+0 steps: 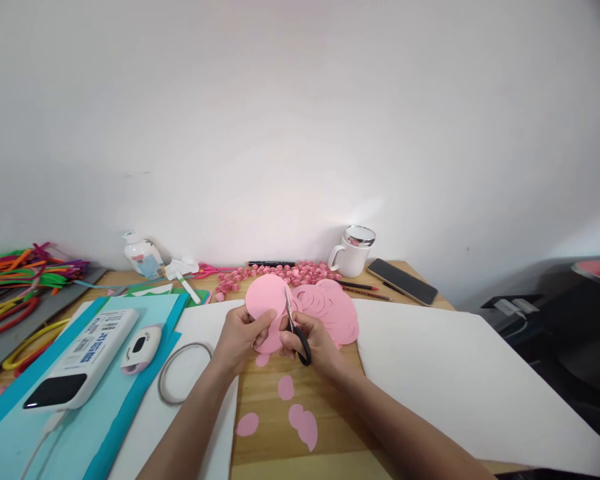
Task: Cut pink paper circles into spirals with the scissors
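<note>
Grip, left hand: closed on a pink paper disc, fingers pinching its near edge and holding it upright above the desk. Grip, right hand: closed through the black handles of a pair of scissors, whose blades point up and away and meet the right edge of the disc. Both hands work near the centre of the desk, touching each other at the fingertips.

Just behind and to the right of the disc lies a stack of pink paper circles. Near the hands, on bare wood, lie several pink offcuts.

Left of the hands: a white sheet carrying a thin ring, then light blue sheets bearing a white power bank and a small white device. At the far left lies a pile of coloured pipe cleaners.

Along the far edge: a small bottle, a row of small pink rolled pieces, a black pen, a white mug with a shiny lid, two pencils and a dark phone. A large white sheet covers the right side of the desk.
</note>
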Demonstrator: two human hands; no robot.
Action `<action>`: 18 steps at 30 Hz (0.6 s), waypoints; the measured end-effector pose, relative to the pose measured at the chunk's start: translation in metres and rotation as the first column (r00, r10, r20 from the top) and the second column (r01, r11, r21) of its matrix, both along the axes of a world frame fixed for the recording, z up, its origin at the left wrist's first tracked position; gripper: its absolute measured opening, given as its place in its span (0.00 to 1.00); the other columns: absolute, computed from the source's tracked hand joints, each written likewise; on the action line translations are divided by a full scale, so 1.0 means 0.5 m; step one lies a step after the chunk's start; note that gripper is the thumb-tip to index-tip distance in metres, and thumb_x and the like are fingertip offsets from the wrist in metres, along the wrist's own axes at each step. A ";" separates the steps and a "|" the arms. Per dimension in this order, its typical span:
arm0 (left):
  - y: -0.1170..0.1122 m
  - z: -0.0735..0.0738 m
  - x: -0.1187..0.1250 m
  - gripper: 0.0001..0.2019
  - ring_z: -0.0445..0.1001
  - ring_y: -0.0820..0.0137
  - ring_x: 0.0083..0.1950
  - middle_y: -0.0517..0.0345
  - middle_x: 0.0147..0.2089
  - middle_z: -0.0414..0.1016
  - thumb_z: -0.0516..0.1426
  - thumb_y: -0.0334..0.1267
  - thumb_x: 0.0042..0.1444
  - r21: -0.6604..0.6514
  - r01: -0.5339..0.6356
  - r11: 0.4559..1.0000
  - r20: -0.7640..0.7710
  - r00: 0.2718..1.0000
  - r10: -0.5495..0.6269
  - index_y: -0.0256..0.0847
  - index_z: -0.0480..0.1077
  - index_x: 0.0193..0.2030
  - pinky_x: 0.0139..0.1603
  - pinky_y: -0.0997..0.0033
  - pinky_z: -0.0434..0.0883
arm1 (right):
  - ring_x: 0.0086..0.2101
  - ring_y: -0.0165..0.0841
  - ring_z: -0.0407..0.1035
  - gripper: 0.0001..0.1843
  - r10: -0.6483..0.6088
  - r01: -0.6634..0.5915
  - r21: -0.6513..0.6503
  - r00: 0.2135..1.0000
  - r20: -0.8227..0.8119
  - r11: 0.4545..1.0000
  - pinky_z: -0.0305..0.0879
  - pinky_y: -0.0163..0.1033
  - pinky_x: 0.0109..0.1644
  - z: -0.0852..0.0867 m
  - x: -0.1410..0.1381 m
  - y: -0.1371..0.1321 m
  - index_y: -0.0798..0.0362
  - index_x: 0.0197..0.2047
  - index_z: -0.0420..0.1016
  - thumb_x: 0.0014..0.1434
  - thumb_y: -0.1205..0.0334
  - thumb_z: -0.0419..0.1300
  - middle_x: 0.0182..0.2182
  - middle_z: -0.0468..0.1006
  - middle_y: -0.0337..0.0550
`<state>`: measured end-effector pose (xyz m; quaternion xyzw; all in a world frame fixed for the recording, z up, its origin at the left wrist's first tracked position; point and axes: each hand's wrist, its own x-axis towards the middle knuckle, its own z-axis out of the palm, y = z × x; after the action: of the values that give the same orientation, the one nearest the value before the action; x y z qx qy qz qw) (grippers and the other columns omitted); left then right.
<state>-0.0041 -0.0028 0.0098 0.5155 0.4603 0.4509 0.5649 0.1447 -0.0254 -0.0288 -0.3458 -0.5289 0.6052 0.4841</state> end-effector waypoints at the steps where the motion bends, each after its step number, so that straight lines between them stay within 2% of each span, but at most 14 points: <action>1: 0.000 -0.001 -0.001 0.20 0.51 0.81 0.14 0.67 0.09 0.57 0.63 0.40 0.42 0.003 0.002 1.000 0.005 1.000 -0.002 0.38 0.58 0.12 0.18 0.76 0.48 | 0.17 0.25 0.60 0.10 0.002 -0.002 0.001 1.000 0.005 1.000 0.50 0.30 0.21 0.002 0.000 0.000 0.53 0.30 0.67 0.51 0.59 0.63 0.15 0.66 0.31; 10: 0.003 -0.003 0.000 0.14 0.56 0.80 0.14 0.65 0.14 0.64 0.61 0.42 0.47 -0.008 0.038 0.999 0.122 0.992 -0.037 0.38 0.64 0.20 0.16 0.77 0.51 | 0.15 0.25 0.60 0.15 -0.026 0.025 0.013 0.998 0.066 1.000 0.54 0.31 0.20 0.016 -0.004 -0.008 0.53 0.26 0.65 0.50 0.52 0.63 0.12 0.64 0.30; 15: 0.001 0.000 0.002 0.17 0.52 0.81 0.13 0.68 0.11 0.59 0.63 0.41 0.43 -0.016 -0.039 0.999 0.086 0.995 0.040 0.38 0.61 0.16 0.17 0.77 0.49 | 0.16 0.26 0.61 0.17 0.006 -0.005 -0.012 0.999 0.052 1.000 0.56 0.32 0.22 0.019 -0.008 -0.012 0.53 0.26 0.64 0.50 0.49 0.64 0.13 0.65 0.31; 18: -0.001 0.002 0.002 0.18 0.50 0.82 0.14 0.68 0.09 0.57 0.64 0.42 0.41 -0.021 -0.037 0.999 0.033 0.999 0.038 0.38 0.60 0.14 0.17 0.77 0.48 | 0.19 0.27 0.63 0.17 -0.006 0.006 -0.012 0.999 0.039 1.000 0.57 0.33 0.24 0.024 -0.008 -0.009 0.53 0.28 0.64 0.47 0.51 0.66 0.15 0.67 0.31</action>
<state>-0.0031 -0.0034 0.0110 0.4934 0.4649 0.4654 0.5691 0.1409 -0.0299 -0.0170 -0.3621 -0.5334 0.6002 0.4734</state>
